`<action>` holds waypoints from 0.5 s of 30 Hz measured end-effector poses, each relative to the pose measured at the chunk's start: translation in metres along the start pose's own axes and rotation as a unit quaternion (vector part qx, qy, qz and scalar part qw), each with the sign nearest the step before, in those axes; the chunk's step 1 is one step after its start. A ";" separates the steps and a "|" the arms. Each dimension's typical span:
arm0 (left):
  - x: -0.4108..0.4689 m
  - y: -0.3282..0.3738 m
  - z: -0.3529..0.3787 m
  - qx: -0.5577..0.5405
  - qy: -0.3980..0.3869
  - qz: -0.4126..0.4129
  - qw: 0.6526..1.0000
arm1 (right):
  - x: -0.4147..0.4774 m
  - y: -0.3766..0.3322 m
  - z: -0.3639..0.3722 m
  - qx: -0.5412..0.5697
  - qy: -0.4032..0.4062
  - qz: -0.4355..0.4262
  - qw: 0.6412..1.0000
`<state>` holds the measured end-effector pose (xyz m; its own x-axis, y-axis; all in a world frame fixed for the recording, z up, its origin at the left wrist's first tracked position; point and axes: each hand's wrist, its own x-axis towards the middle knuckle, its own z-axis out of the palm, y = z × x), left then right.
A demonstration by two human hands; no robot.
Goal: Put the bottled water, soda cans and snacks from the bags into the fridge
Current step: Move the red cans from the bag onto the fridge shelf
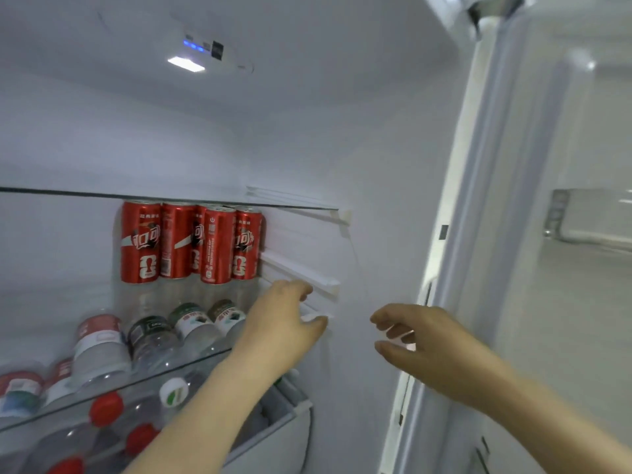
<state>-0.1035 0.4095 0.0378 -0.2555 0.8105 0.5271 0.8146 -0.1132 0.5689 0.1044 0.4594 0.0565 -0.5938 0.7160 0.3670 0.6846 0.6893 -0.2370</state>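
Several soda cans (191,242) upright at back, water bottles (102,343) seemingly lying front-to-back

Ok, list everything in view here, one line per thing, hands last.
soda cans: five showing, red, upright at the back of the lower glass shelf
water bottles: about six, clear with mixed labels, same shelf, in front of the cans
capped bottles: four caps showing, three red and one white, under that shelf
glass shelves: two, clear, one above the cans, one beneath them
wall rails: three, white, right inner wall
drawer: one, pale, bottom
fridge light: one, white, ceiling
fridge door: one, white, open at the right
left hand: at a wall rail, grip unclear
right hand: empty, fingers loosely curled, near the door edge
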 end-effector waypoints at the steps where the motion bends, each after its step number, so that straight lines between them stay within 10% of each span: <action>1: -0.007 0.012 0.002 -0.010 -0.004 0.026 1.000 | -0.013 0.004 -0.010 -0.008 0.016 0.000 1.000; 15: -0.085 0.181 0.062 -0.164 -0.162 0.301 0.925 | -0.208 0.038 -0.135 -0.169 0.072 0.125 0.975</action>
<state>0.0985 0.3556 0.0565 0.4064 0.6669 0.6245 0.5428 -0.7261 0.4221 0.3110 0.3214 0.0928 -0.3424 0.8174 0.4633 0.9147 0.4027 -0.0344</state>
